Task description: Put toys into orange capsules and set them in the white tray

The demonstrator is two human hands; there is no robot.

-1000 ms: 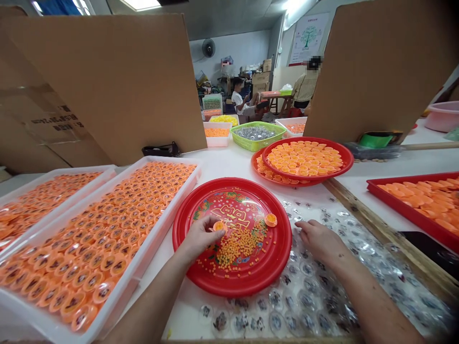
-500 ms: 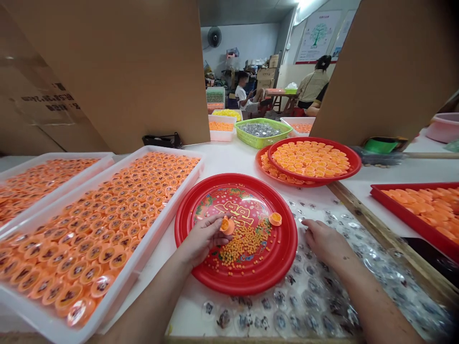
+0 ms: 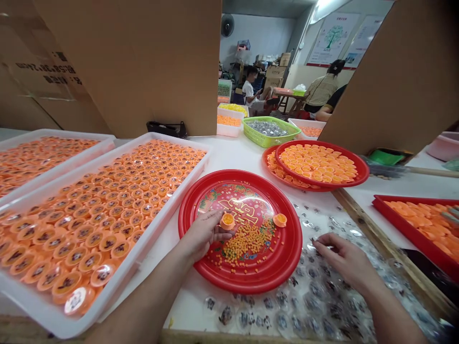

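Note:
My left hand [image 3: 202, 235] pinches a small orange plastic cup [image 3: 227, 221] above the round red tray [image 3: 239, 283], its open side with a yellow-orange inside facing me. Small yellow-orange pellets [image 3: 247, 241] lie heaped in the tray. A second orange cup [image 3: 280, 220] sits at the tray's right side. To the right of the tray, my right hand [image 3: 344, 255] is closed at thumb and forefinger on what looks like a clear printed disc [image 3: 313, 241], mostly hidden by the fingertips. Many similar clear discs [image 3: 282, 300] with dark printed pictures are spread over the white table around it.
White trays [image 3: 134, 267] of orange cups with printed tops stand at left. Stacked red trays [image 3: 362, 171] of orange cups are behind, near a green basket [image 3: 267, 138]. A wooden strip [image 3: 373, 229] and another red tray [image 3: 380, 203] lie right. Cardboard panels [image 3: 161, 62] flank the table; two people sit beyond.
My right hand has moved slightly down and right, its fingertips now pinched at a disc. The cup in my left hand has turned more towards me. The whole view has shifted a little.

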